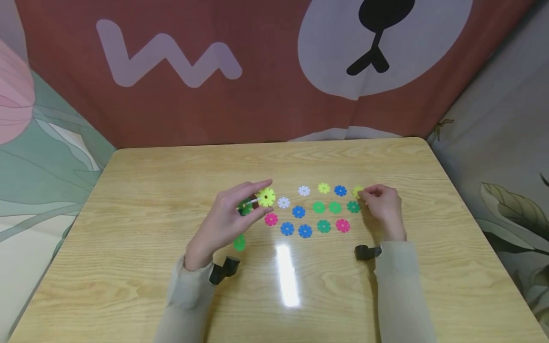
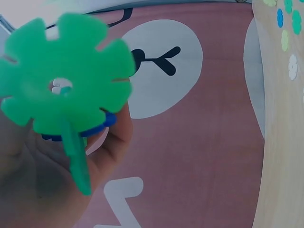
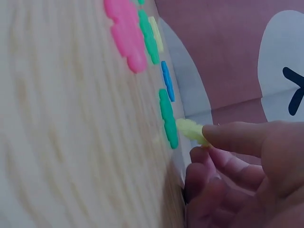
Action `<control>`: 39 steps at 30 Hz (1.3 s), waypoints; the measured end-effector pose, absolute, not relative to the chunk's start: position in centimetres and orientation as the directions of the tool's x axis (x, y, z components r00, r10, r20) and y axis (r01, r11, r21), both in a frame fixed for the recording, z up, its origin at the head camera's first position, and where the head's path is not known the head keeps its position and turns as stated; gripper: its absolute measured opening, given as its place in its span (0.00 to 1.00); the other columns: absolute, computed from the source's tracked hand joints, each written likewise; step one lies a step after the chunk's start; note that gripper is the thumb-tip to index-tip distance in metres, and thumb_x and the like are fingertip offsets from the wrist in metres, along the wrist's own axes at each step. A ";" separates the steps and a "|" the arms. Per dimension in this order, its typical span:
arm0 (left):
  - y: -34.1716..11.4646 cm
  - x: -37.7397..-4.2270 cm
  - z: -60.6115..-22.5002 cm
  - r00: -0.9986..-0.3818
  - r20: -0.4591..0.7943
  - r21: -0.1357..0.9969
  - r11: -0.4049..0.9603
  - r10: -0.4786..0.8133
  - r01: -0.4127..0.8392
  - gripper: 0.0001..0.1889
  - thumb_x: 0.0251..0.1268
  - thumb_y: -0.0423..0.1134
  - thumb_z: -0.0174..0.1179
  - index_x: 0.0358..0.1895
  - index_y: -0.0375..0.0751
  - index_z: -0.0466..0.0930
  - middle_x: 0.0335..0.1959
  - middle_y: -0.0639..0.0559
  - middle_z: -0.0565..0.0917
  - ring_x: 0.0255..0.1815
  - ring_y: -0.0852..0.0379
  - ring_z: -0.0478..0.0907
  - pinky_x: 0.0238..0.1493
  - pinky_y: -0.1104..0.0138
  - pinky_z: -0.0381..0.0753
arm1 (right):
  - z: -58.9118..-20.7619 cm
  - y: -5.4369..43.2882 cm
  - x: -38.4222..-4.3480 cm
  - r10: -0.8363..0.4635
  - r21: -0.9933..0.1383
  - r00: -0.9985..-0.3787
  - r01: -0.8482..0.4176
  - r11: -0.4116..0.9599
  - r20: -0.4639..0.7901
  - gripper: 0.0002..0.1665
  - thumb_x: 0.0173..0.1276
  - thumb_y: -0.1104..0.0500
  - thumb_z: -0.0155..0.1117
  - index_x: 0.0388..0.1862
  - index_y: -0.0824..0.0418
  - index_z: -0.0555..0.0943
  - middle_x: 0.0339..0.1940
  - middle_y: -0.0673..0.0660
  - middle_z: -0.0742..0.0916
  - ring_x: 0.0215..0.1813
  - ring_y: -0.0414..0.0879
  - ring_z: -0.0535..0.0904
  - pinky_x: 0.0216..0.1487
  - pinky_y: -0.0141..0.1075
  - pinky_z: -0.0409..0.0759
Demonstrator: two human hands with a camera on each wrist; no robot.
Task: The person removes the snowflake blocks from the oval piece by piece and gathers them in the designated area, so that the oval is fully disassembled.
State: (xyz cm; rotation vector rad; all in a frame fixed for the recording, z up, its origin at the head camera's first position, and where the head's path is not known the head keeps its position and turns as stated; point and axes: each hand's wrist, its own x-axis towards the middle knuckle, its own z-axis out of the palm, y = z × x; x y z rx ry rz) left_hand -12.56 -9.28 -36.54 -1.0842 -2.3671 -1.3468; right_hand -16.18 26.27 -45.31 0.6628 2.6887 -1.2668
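My left hand [image 1: 227,214] is raised above the table and grips a cluster of joined slotted flower discs. A yellow disc [image 1: 267,196] faces up at its fingertips, with a thin white edge beside it. In the left wrist view a large green disc [image 2: 95,71] and the rim of a blue disc [image 2: 102,124] show; the hand hides the other joints. At the right end of the loose discs, my right hand [image 1: 383,205] pinches a single yellow disc [image 3: 190,130] between thumb and fingers. A dark green disc [image 1: 353,206] lies close by it.
Several loose discs lie flat in rough rows between the hands, among them a white disc [image 1: 304,190], a blue disc [image 1: 305,231] and a pink disc [image 1: 343,225]. A green disc [image 1: 239,243] lies below the left hand. A printed cloth [image 1: 266,114] hangs behind the wooden table [image 1: 128,238].
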 end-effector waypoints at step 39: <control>-7.6 -11.8 -36.0 -0.661 0.573 0.627 0.260 0.484 0.734 0.22 0.58 0.32 0.67 0.57 0.34 0.78 0.48 0.45 0.82 0.46 0.56 0.79 0.46 0.71 0.81 | -35.1 13.1 -10.0 -0.260 -0.891 -0.911 -0.383 0.242 0.321 0.03 0.66 0.68 0.63 0.38 0.67 0.82 0.28 0.61 0.86 0.27 0.41 0.81 0.27 0.34 0.82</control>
